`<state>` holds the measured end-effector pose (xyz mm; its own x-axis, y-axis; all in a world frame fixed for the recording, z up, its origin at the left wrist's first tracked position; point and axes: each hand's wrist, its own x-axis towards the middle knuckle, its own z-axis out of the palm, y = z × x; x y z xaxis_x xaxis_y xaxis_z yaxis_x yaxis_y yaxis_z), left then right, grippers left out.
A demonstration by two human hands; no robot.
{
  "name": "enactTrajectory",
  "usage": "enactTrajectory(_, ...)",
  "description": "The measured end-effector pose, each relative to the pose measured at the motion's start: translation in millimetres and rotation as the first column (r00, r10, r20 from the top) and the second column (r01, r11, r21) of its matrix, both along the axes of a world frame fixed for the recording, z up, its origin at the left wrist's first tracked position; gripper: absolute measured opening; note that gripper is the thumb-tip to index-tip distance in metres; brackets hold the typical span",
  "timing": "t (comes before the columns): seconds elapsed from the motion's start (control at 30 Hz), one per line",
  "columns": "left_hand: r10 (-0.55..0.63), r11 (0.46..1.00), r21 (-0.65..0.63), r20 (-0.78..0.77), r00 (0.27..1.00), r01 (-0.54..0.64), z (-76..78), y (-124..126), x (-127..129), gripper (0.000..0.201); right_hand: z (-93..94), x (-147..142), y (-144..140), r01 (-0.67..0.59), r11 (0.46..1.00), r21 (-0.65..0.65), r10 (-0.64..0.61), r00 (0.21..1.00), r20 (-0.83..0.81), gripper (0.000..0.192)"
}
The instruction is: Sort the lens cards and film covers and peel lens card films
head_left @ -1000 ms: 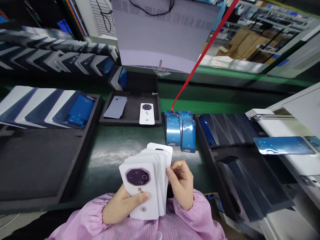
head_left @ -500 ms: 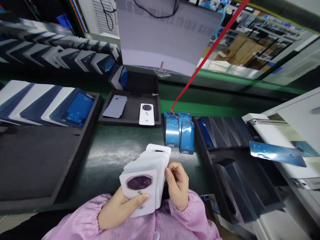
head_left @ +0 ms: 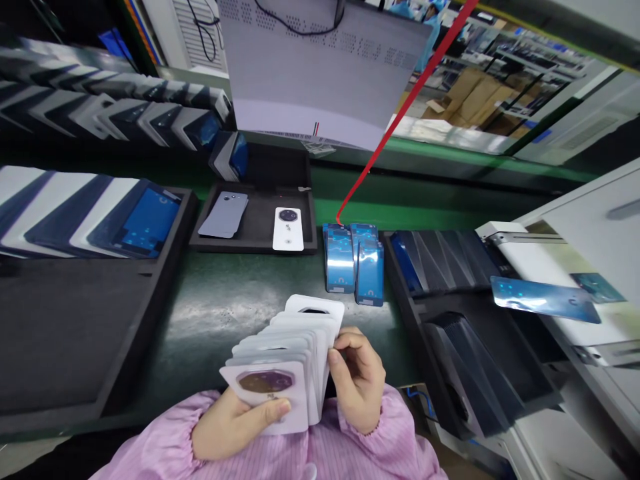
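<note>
So, going across the bench: far left there's a big black foam tray (head_left: 75,333) with a row of covers leaning along its back edge, mostly white and dark, the last one showing a blue film (head_left: 145,223). The front part of that tray holds nothing I can see.

Middle back is a smaller black tray (head_left: 255,243) with two pieces lying flat, a grey back cover (head_left: 223,215) and a white back cover (head_left: 289,229) with a dark round camera window.

Down front, the left hand (head_left: 230,427) is clamped under a fanned stack of white back covers (head_left: 290,360), thumb pressed on the top one, which has a purplish octagonal camera patch. The right hand (head_left: 357,380) pinches the stack's right edge with curled fingertips. The stack is held over the green mat, close to the pink sleeves.

Just beyond sits a pile of blue film sheets (head_left: 353,263). Right of that, a dark slotted tray (head_left: 470,333) and a white machine with one blue-film piece (head_left: 545,299) lying on it.

My guess on progress: early-ish. The whole stack is in hand, only two covers are laid out, and the films look untouched.
</note>
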<state>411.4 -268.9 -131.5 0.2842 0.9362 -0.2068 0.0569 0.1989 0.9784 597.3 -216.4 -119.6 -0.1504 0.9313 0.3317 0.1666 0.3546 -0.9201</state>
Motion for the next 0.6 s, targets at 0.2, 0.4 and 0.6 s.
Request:
enactTrajectory(0.2, 0.040, 0.988, -0.151, 0.082, 0.996, -0.027, 0.7, -2, 2, 0.024, 2.5, 1, 2, -0.009, 0.995, -0.101, 0.011, 1.000, 0.024, 0.010)
enactTrajectory(0.4, 0.020, 0.986, -0.168, 0.122, 0.992, 0.001, -0.2, -1, 1, 0.033, 3.0, 1, 7, -0.042, 0.988, -0.150, 0.049, 0.998, 0.046, 0.014)
enactTrajectory(0.6, 0.089, 0.984, -0.173, 0.241, 0.966, -0.048, 1.7, 4, 3, 0.039, 2.6, 1, 16, -0.070, 0.982, -0.173, 0.078, 0.996, 0.040, 0.017)
